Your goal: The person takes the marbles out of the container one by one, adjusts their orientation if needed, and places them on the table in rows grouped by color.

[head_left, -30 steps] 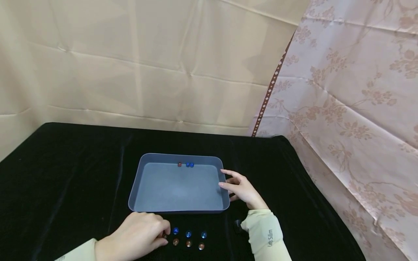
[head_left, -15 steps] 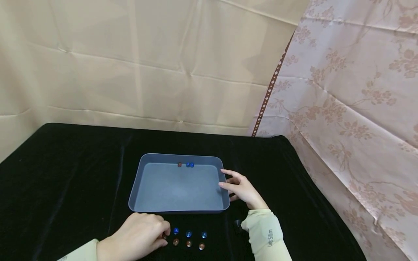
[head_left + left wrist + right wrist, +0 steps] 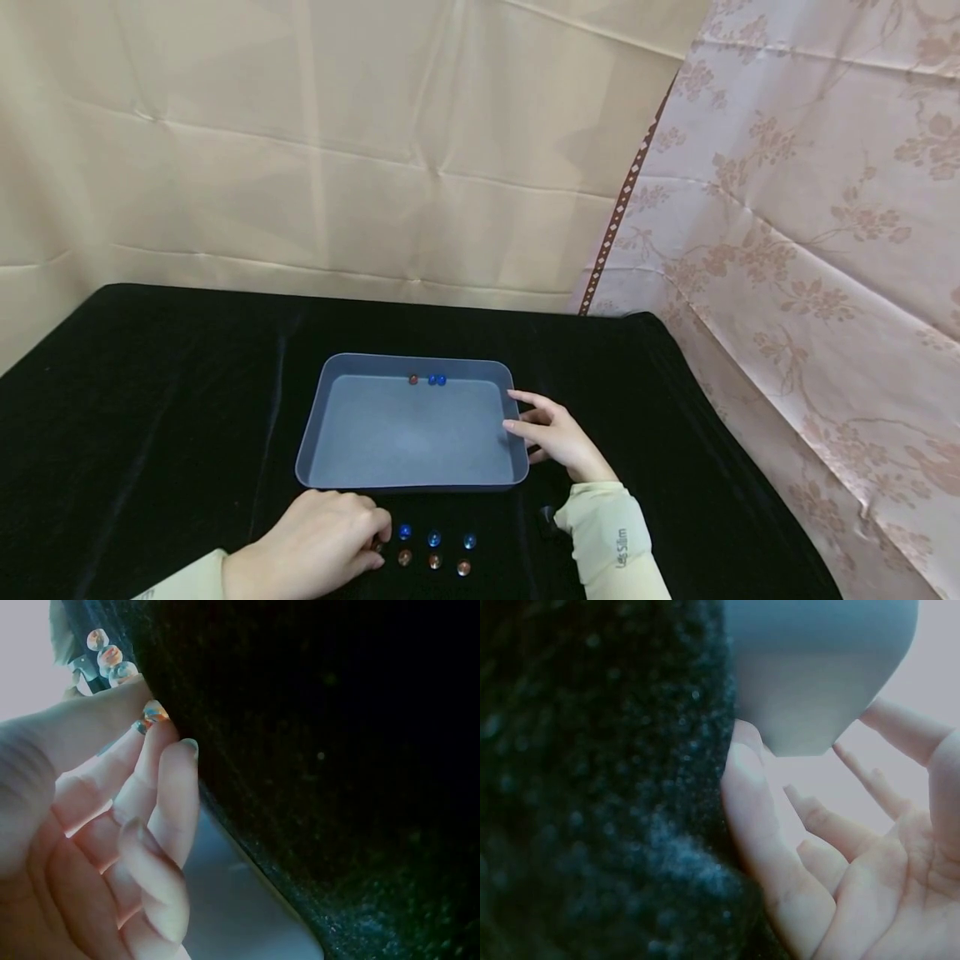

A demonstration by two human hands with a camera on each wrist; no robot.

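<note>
My left hand is just in front of the tray and pinches a glass marble between thumb and fingertips, low at the cloth. The head view shows only a sliver of that marble. To its right lie two short rows on the cloth: blue marbles behind, orange-and-clear marbles in front. The blue-grey tray holds a reddish marble and two blue marbles along its back wall. At the tray's right side, my right hand touches the rim with fingers loosely spread.
Black cloth covers the table. A small dark object sits beside the right sleeve, its kind unclear. A cream curtain hangs behind the table, and a floral curtain hangs at the right.
</note>
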